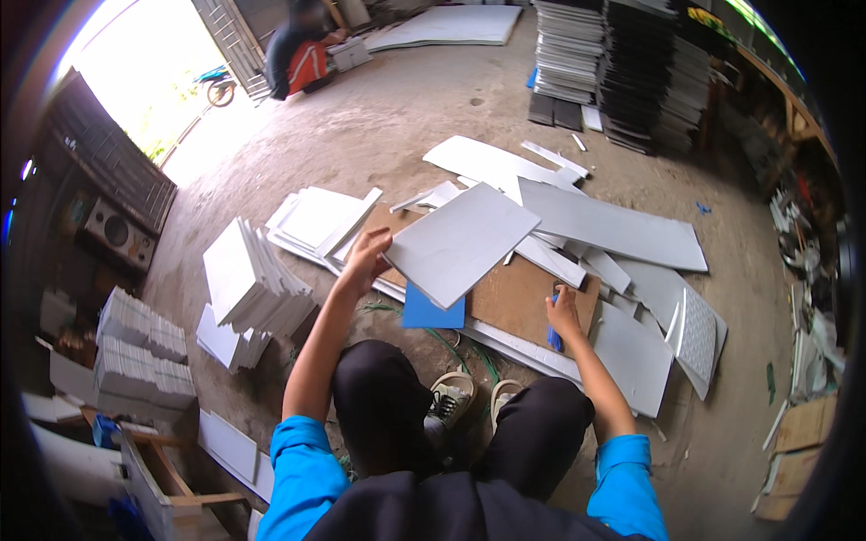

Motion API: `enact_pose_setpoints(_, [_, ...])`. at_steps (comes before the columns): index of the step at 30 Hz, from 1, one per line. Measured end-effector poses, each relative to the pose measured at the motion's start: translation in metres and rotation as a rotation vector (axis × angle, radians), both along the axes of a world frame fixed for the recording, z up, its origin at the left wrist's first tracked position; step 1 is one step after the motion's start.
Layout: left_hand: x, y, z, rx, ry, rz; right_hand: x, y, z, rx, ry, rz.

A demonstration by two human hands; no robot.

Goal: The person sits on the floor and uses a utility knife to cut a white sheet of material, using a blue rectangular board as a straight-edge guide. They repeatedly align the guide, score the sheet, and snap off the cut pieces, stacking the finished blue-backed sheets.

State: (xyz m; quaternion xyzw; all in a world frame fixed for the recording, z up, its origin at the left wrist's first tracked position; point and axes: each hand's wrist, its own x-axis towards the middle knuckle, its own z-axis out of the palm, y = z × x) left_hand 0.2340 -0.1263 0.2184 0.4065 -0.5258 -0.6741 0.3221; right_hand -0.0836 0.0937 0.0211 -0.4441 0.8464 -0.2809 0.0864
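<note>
My left hand (368, 259) grips the left edge of a grey rectangular panel (462, 242) and holds it tilted above a brown board (519, 296). My right hand (563, 314) rests on the brown board's right part, closed around a small blue tool (553, 337). A blue sheet (431, 311) lies under the panel's near corner. My knees and shoes are just below the board.
A leaning stack of white cut panels (253, 284) stands at my left, more stacks (144, 356) farther left. Long grey panels (613, 230) lie scattered at right on the concrete floor. Tall dark and white stacks (631, 63) stand at the back. Another person (298, 50) crouches near the doorway.
</note>
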Motion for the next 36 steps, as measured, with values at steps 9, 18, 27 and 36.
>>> enact_pose_setpoints(9, [0.127,0.073,-0.009,-0.008,0.47,0.247,0.116,-0.109,0.135,-0.102,-0.881,0.591])
enact_pose_setpoints(18, [0.285,0.067,0.017,-0.232,0.368,0.73,0.349,-0.198,0.243,-0.055,-1.119,0.904])
enact_pose_setpoints(27, [0.367,-0.007,0.009,-0.217,0.136,0.902,0.454,-0.259,0.227,-0.096,-1.154,0.911])
enact_pose_setpoints(36, [0.299,-0.026,0.005,-0.787,-0.973,1.19,0.407,-0.276,0.207,-0.015,-0.628,1.024])
